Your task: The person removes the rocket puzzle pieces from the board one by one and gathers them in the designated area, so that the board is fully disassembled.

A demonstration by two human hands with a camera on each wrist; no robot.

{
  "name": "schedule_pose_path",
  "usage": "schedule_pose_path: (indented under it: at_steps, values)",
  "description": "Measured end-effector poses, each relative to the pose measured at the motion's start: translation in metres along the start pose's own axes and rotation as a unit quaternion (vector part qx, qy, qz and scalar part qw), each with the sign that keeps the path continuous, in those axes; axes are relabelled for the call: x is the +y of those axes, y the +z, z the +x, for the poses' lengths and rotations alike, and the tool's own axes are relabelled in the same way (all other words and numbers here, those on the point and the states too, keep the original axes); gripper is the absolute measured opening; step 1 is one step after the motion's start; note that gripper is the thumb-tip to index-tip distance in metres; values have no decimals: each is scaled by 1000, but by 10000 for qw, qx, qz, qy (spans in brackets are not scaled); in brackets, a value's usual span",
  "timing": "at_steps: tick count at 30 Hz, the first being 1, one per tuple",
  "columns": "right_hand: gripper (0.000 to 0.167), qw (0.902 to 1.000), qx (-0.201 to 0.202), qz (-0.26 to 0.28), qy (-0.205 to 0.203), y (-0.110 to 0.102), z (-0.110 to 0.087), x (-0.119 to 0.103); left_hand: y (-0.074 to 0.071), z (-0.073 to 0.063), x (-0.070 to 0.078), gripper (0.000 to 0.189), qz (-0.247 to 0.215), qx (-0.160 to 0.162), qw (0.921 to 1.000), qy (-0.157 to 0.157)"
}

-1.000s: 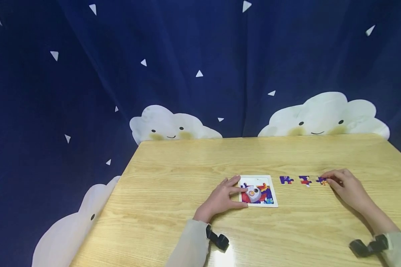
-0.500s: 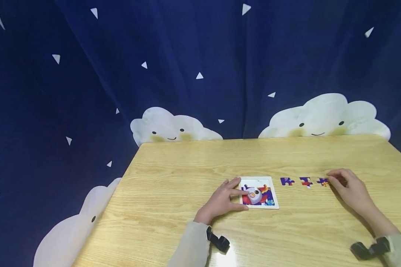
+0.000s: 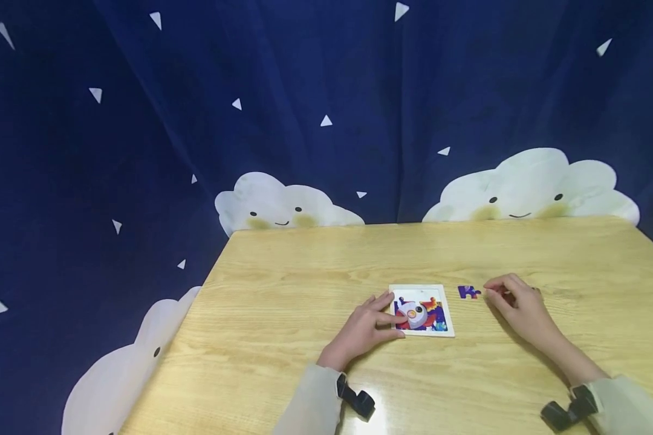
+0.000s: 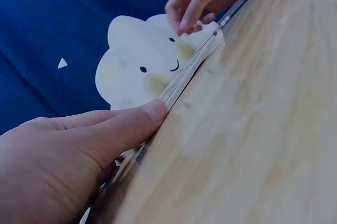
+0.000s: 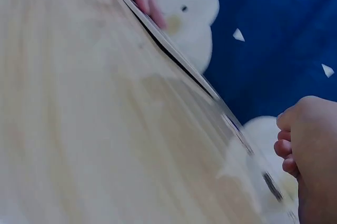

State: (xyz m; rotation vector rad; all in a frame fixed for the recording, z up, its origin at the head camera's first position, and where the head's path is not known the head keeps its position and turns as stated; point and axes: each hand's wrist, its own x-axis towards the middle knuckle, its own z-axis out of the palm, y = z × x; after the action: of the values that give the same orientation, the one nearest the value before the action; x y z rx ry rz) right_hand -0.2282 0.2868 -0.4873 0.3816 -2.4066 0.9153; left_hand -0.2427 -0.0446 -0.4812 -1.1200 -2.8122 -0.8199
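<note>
My left hand point(image 3: 366, 324) rests on the left side of a white-framed jigsaw puzzle point(image 3: 448, 314), fingers spread and fairly straight. Its thumb point(image 4: 131, 126) lies along the near edge. Several pieces fill the lower picture, which has a round white face; a pale strip shows along the top. To the right, my right hand point(image 3: 522, 305) hovers just above the tabletop, fingers loosely bent, with nothing visible in its fingertips. Just left of them lies a loose purple jigsaw piece point(image 3: 467, 292). The other two loose pieces are hidden behind this hand.
The pale wooden table point(image 3: 283, 272) stretches to a dark blue curtain point(image 3: 283, 90) with white clouds and triangles. Each wrist wears a black camera strap point(image 3: 355, 396) over a light sleeve point(image 3: 312, 405).
My right hand has moved left from the rightmost loose piece to beside the leftmost one, covering the other two in the head view. My left hand stays on the puzzle frame.
</note>
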Motion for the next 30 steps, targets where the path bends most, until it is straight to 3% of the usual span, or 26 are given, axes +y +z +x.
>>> schedule_pose_path:
  at_steps: [5,11,18,30]
  values:
    - [14,9995,-201,211,-155,20,5,-18,1,-2,4,34,-1,51,9999,-142]
    - [18,9977,-472,447,-190,43,13,-38,1,-2,5,33,126,143,9998,-1]
    - [15,9870,-1312,918,101,65,23,-61,2,-2,4,33,162,187,9996,122]
    - [15,9764,-1880,1051,162,82,36,-70,1,1,2,33,258,171,9992,235]
